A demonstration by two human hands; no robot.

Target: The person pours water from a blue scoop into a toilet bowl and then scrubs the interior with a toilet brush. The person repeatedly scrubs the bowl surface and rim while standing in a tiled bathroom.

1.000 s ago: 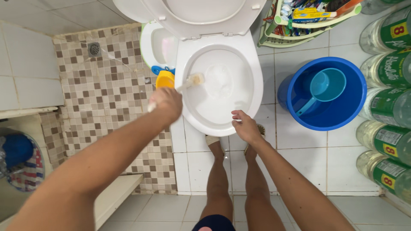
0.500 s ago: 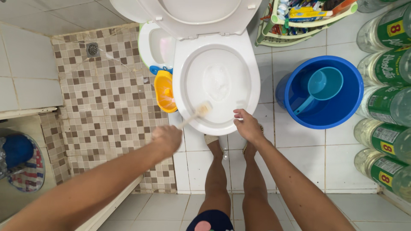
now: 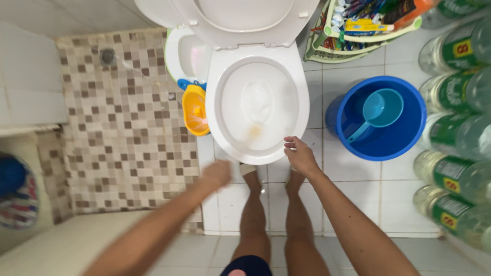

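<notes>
A white toilet bowl [image 3: 215, 110] stands in front of me with its lid [image 3: 245, 15] raised. My left hand [image 3: 217, 174], blurred by motion, is closed on the thin handle of a toilet brush. Its pale yellowish head [image 3: 254, 131] shows as a smear low inside the bowl near the front. My right hand [image 3: 300, 154] rests with its fingers on the bowl's front right rim and holds nothing. My bare legs stand just behind the bowl's front edge.
A yellow brush holder [image 3: 195, 115] sits on the floor left of the bowl, with a white container [image 3: 186, 53] behind it. At right are a blue bucket [image 3: 417, 122] holding a teal dipper [image 3: 377, 111], several green-labelled bottles [image 3: 455, 92] and a basket [image 3: 358, 36].
My left hand has pulled back toward me and down, dragging the brush head from the bowl's left rim to the lower front inside. The right hand stays on the rim.
</notes>
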